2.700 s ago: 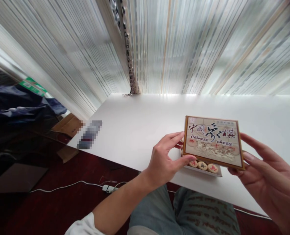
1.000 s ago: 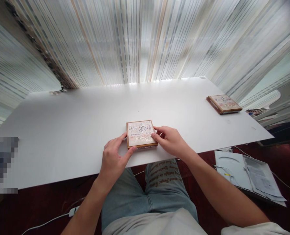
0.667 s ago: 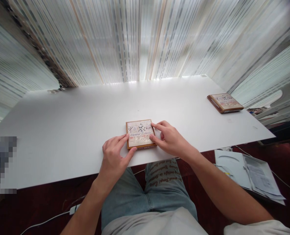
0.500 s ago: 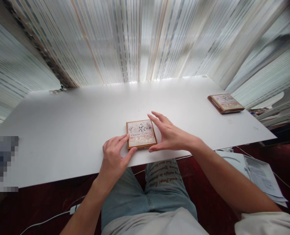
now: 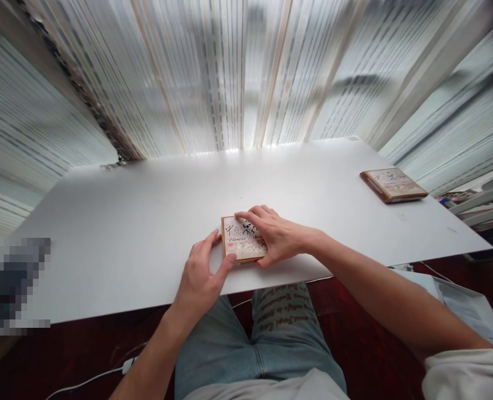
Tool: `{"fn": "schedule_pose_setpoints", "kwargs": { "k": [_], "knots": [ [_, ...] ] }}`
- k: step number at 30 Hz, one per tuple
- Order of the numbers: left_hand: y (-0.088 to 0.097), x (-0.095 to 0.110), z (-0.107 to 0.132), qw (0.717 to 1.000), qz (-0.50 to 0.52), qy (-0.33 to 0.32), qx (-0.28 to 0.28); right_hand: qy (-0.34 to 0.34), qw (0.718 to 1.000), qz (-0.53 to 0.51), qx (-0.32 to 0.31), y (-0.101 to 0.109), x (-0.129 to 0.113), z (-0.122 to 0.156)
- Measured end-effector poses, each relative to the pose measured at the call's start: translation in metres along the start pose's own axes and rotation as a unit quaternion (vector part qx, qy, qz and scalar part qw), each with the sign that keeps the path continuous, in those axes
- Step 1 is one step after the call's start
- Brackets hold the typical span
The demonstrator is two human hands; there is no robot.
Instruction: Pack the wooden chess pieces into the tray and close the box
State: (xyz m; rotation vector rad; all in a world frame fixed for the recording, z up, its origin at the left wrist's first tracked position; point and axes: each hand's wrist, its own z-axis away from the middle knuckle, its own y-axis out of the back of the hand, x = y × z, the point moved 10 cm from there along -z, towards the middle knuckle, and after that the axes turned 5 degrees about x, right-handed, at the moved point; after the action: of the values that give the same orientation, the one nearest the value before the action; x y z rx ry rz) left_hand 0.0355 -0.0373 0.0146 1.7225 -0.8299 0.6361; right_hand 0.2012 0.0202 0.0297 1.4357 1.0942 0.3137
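Observation:
A flat square Chinese chess box (image 5: 244,251) with a brown edge lies on the white table in front of me, its printed lid facing up. My right hand (image 5: 277,236) reaches over its right part, fingers at the far edge and thumb at the near edge, gripping it. Part of the lid's lettering is hidden under those fingers. At the box's left side, my left hand (image 5: 202,272) has its thumb on the near left corner and its fingers along the left edge.
A second, similar Chinese chess box (image 5: 394,184) lies near the right end of the white table (image 5: 138,239). Striped curtains (image 5: 230,72) hang behind the far edge. A white open container (image 5: 467,305) with papers stands below on the right.
My right hand has moved left from beside the box onto it and closed around its far and near edges. My left hand stays at the left side. The view has shifted slightly.

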Motion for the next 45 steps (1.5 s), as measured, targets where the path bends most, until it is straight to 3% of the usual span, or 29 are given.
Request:
{"fn": "schedule_pose_setpoints", "kwargs": {
  "k": [3, 7, 10, 12, 15, 17, 21, 30, 36, 45],
  "knots": [
    [-0.016, -0.014, -0.013, 0.979, 0.154, 0.132, -0.036, -0.001, 1.000, -0.014, 0.018, 0.008, -0.001, 0.003],
    [-0.046, -0.014, -0.042, 0.911, 0.336, 0.234, -0.052, 0.011, 0.999, -0.012, 0.038, 0.026, -0.007, -0.002],
    [-0.051, -0.011, -0.071, 0.909, 0.343, 0.236, -0.016, 0.017, 0.998, -0.036, 0.044, 0.038, -0.003, -0.010],
    [-0.051, -0.009, -0.088, 0.913, 0.337, 0.229, -0.001, -0.019, 0.989, -0.128, 0.066, 0.046, 0.013, -0.019],
    [-0.056, -0.002, -0.106, 0.911, 0.352, 0.215, -0.012, -0.130, 0.941, -0.277, 0.148, 0.053, 0.059, -0.029],
    [-0.061, 0.002, -0.112, 0.907, 0.364, 0.210, -0.024, -0.197, 0.908, -0.315, 0.195, 0.049, 0.086, -0.032],
    [-0.074, -0.002, -0.115, 0.900, 0.372, 0.226, -0.033, -0.265, 0.862, -0.389, 0.187, 0.023, 0.105, -0.036],
    [-0.086, -0.013, -0.100, 0.882, 0.387, 0.266, -0.051, -0.324, 0.801, -0.477, 0.160, 0.003, 0.091, -0.021],
    [-0.087, -0.009, -0.099, 0.889, 0.383, 0.242, -0.065, -0.388, 0.716, -0.572, 0.098, -0.023, 0.087, -0.014],
    [-0.091, -0.010, -0.099, 0.867, 0.410, 0.271, -0.077, -0.383, 0.693, -0.596, 0.136, -0.022, 0.092, -0.014]
  ]
}}
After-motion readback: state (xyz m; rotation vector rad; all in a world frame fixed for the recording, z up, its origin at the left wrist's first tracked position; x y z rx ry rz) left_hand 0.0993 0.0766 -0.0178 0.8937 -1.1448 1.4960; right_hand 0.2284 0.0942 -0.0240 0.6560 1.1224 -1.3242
